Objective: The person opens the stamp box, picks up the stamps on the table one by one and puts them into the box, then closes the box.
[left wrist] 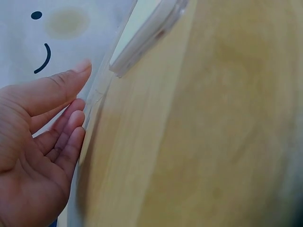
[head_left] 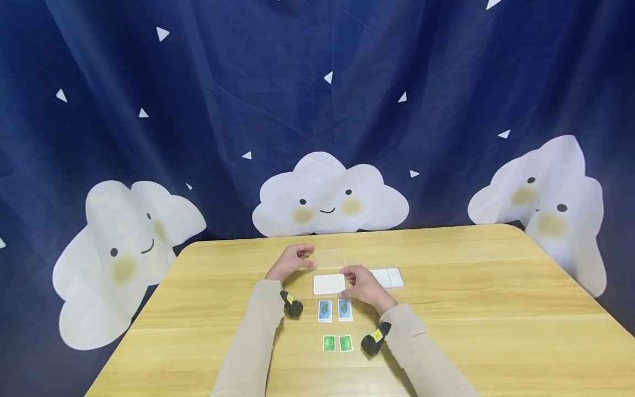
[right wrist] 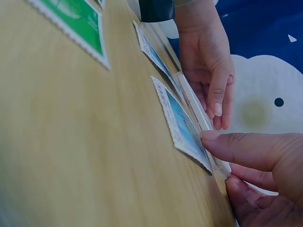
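A shallow clear plastic case [head_left: 329,284] with a white insert lies flat in the middle of the table. My right hand [head_left: 364,284] grips its right end, thumb [right wrist: 236,149] at the near corner and curled fingers beyond. Behind the case lies a thin clear plastic lid [head_left: 329,258]. My left hand [head_left: 292,261] is at the lid's left edge, thumb [left wrist: 61,87] spread from relaxed fingers and holding nothing. Two blue stamps [head_left: 324,311] lie just in front of the case, with two green stamps [head_left: 329,343] nearer me.
To the right, partly behind my right hand, lies another clear case [head_left: 389,277] with white pieces inside. The wooden table [head_left: 496,342] ends at the back against a dark blue curtain [head_left: 278,71] printed with clouds. Black wrist cameras [head_left: 294,308] sit at both sleeves.
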Motion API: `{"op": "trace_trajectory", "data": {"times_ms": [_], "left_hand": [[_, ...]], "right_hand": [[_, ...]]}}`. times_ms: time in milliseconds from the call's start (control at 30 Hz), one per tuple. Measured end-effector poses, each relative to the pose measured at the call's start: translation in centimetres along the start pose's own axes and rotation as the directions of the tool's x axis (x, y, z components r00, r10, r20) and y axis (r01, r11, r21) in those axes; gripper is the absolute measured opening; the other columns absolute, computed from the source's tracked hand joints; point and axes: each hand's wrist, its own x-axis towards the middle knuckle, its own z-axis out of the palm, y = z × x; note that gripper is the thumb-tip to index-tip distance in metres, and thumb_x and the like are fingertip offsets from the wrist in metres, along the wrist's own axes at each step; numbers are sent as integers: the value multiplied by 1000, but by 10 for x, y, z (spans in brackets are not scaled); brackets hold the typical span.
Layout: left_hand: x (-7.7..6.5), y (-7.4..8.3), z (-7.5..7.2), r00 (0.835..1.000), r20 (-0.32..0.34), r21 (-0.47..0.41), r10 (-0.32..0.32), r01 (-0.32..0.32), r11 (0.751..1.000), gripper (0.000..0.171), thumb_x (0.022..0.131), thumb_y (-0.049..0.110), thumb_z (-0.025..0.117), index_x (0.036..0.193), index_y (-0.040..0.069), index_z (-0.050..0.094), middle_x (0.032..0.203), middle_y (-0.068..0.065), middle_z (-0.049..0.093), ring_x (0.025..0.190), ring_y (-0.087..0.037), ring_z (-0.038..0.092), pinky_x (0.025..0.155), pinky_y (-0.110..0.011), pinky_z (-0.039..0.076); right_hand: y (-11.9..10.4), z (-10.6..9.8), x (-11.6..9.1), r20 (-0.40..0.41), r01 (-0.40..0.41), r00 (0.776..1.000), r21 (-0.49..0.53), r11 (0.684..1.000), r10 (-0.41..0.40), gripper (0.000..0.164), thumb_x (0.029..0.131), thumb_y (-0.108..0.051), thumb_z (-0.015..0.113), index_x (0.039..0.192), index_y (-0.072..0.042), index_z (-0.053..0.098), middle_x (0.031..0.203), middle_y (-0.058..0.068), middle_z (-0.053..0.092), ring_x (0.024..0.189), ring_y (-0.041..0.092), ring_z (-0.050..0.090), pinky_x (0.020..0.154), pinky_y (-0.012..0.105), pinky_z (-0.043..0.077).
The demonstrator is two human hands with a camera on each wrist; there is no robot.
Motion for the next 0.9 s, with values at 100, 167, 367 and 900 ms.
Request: {"op": "trace_trajectory", "data": {"times_ms": [100, 167, 367, 900], "left_hand": [[-1, -1, -1, 1000, -2, -4, 2, -2, 1000, 55, 75, 3, 76, 126, -3, 56, 124, -17, 60, 109, -27, 54, 98, -39, 41], [-2, 0, -1, 1000, -4, -1, 7, -7, 1000, 55, 75, 3, 76, 125, -4, 57, 124, -17, 60, 108, -27, 54, 97, -39, 41], [-4, 2, -3, 1000, -14, 10, 22, -22, 1000, 51, 76, 4, 75, 124, -5, 57, 120, -17, 62, 103, -25, 56, 94, -38, 43], [-9, 17, -2, 998, 5, 45, 62, -62, 997, 46, 80, 7, 72, 123, -4, 58, 124, -16, 60, 106, -27, 56, 94, -38, 44]], "right_hand": [[0, 0, 0, 7, -2, 1000, 9, 1000, 2, 55, 66, -3, 82, 116, 2, 60, 106, 10, 58, 98, 24, 53, 92, 41, 44], [-1, -1, 0, 12, 2, 1000, 15, 1000, -2, 55, 66, -3, 82, 116, 3, 59, 106, 11, 58, 98, 24, 52, 92, 41, 43], [-2, -1, -1, 9, 12, 1000, 18, 1000, -12, 55, 66, -2, 82, 116, 5, 59, 105, 11, 58, 97, 24, 53, 92, 41, 44], [-6, -3, -3, 16, -1, 1000, 42, 999, 0, 56, 67, -6, 81, 118, 3, 59, 112, 12, 60, 104, 26, 54, 95, 43, 43]]}}
